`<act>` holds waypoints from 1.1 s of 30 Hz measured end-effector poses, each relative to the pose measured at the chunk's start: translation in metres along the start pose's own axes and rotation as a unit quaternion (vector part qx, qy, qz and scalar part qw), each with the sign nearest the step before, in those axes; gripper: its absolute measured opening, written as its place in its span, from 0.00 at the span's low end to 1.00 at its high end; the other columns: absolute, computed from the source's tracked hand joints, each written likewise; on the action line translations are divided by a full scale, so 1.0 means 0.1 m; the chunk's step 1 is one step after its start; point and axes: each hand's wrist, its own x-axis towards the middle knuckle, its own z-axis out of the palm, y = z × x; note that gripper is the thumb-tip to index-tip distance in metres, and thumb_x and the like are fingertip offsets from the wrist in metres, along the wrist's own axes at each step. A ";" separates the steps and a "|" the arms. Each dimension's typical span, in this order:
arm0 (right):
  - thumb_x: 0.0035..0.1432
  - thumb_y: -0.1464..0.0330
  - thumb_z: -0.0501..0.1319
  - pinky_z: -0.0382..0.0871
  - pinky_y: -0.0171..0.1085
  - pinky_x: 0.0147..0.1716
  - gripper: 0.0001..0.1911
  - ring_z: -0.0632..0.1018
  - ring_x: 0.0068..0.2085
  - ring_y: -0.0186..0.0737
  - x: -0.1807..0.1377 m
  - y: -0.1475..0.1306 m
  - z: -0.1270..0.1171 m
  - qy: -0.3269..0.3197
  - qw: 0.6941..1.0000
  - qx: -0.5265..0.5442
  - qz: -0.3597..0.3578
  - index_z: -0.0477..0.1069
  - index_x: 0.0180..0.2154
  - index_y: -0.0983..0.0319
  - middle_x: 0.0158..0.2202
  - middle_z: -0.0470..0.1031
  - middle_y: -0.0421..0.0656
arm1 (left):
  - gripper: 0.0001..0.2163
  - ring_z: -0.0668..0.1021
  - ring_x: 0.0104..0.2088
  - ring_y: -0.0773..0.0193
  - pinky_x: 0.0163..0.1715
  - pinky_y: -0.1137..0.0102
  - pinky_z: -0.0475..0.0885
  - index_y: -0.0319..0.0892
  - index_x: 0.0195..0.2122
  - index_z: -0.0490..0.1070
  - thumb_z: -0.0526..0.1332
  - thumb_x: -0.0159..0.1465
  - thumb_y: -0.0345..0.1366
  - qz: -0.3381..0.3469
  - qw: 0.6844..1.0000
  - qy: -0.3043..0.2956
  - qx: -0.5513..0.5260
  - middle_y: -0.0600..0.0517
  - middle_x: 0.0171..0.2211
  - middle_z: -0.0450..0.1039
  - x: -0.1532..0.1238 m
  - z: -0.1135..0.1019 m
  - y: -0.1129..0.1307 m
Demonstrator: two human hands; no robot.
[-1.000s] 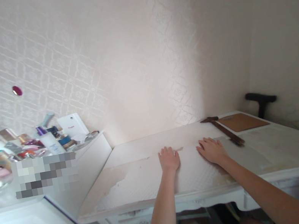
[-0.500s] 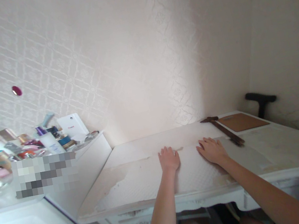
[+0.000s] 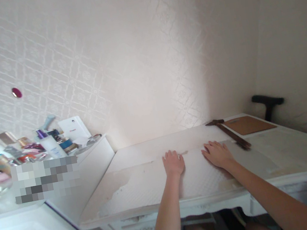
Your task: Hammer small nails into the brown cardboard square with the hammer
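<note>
My left hand (image 3: 174,163) lies palm down on the worn white desk (image 3: 143,194), its fingers stretched toward the wall. To the right of it, my right hand (image 3: 217,154) rests flat on the same top with its fingers spread. Neither hand holds anything. Just beyond the right hand lies a hammer (image 3: 231,135) with a dark head and a brown handle. A brown clipboard-like board (image 3: 248,124) is beside the hammer, near the back right of the desk.
A white cabinet (image 3: 93,177) adjoins the desk on the left, crowded with bottles and jars such as a purple-capped bottle (image 3: 52,146). A white box (image 3: 74,129) leans at its back. Behind the right corner rises a black T-shaped armrest (image 3: 267,102). Patterned wallpaper covers the walls.
</note>
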 end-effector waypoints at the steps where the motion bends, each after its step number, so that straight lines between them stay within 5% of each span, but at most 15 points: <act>1: 0.63 0.60 0.45 0.50 0.54 0.57 0.25 0.59 0.61 0.53 0.00 0.00 0.00 0.000 1.000 0.000 0.000 0.66 0.55 0.65 0.61 0.61 0.54 | 0.22 0.61 0.61 0.52 0.59 0.55 0.54 0.38 0.57 0.62 0.43 0.67 0.42 0.000 1.000 0.000 0.001 0.39 0.61 0.58 0.00 0.00 0.00; 33: 0.63 0.61 0.45 0.52 0.54 0.56 0.24 0.62 0.59 0.53 -0.01 -0.02 0.00 0.015 1.000 0.011 -0.005 0.68 0.52 0.65 0.58 0.64 0.53 | 0.21 0.63 0.60 0.51 0.59 0.54 0.56 0.37 0.55 0.65 0.44 0.66 0.41 0.009 1.000 0.026 -0.001 0.39 0.59 0.62 0.00 0.02 -0.02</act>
